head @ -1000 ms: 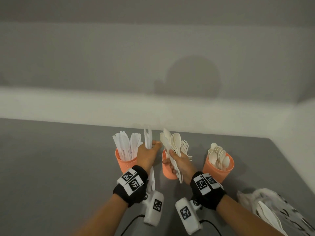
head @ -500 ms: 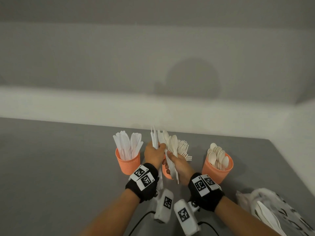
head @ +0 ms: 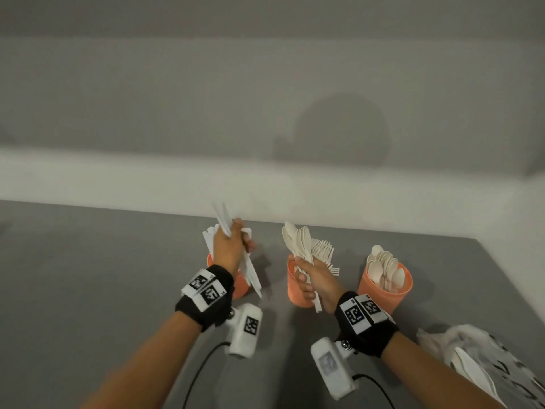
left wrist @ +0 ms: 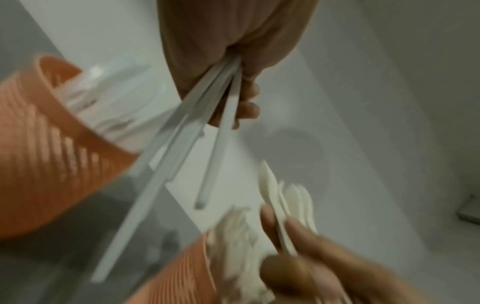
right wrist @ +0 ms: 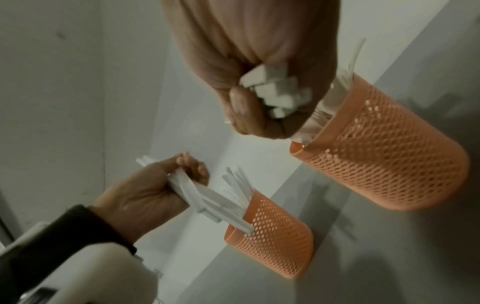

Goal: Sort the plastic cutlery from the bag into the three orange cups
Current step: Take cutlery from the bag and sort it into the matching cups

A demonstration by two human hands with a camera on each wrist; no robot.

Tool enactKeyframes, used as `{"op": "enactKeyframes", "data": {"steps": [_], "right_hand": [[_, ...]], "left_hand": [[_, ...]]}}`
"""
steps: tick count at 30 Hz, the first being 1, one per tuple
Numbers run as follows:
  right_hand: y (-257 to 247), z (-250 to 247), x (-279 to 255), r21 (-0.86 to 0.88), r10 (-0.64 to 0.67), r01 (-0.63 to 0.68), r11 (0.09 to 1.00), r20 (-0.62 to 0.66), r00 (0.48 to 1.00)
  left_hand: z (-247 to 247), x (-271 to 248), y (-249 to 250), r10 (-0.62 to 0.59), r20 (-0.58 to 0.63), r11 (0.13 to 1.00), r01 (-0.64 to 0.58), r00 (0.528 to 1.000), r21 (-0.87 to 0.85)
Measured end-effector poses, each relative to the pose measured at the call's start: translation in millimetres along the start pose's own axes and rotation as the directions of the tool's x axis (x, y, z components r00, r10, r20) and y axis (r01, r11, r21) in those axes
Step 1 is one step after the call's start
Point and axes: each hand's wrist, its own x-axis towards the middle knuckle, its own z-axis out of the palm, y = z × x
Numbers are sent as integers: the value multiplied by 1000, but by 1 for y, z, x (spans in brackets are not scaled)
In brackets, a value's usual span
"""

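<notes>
The left hand (head: 231, 249) is closed in a fist around a bundle of white knives (head: 250, 270), gripped near mid-length; the handles slant down toward the left cup (head: 240, 287), and the right wrist view shows their lower ends at that cup's rim. The left cup stands near the bench's (head: 88, 290) back edge and already contains white knives (right wrist: 237, 181). The right hand (head: 317, 278) is clenched on a mixed bundle of cream spoons (head: 298, 240), bowls upward, held over the middle cup (head: 295, 287). Forks (head: 323, 252) stand in the middle cup, just behind the right hand, tines up. The right cup (head: 386, 293) stands beside the middle cup, toward the bench's right edge, and holds spoons (head: 383, 267), bowls upward. All three cups are orange with perforated walls and stand upright in a row along the back edge. The bag (head: 483, 358) lies on the bench at the near right corner with more white cutlery (head: 469, 364) inside it. Each wrist carries a black band with printed markers and a white camera unit.
</notes>
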Motion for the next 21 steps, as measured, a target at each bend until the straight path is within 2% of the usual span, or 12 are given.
{"op": "enactKeyframes", "data": {"steps": [4,7,12,15,18,21], "right_hand": [[-6,1,1,-15,-19,19,1000,22,1000],[-8,4,-1,-10,-28,28,1000,28,999],[-9,3,-2,-78,-40,40,996,6,999],[-8,2,0,-124,-69,68,990,-4,998],[-5,3,1,-162,-90,87,983,-13,996],[-3,5,1,-190,-103,100,977,-6,995]], "left_hand": [[-24,28,30,236,-110,970,-228,966,79],[-30,44,30,298,-125,951,-282,946,130],[-30,50,0,265,-27,936,-251,964,247],[-35,50,-21,278,49,908,-280,959,313],[-41,53,-33,350,106,832,-361,931,421],[-42,50,-37,438,212,695,-479,874,536]]}}
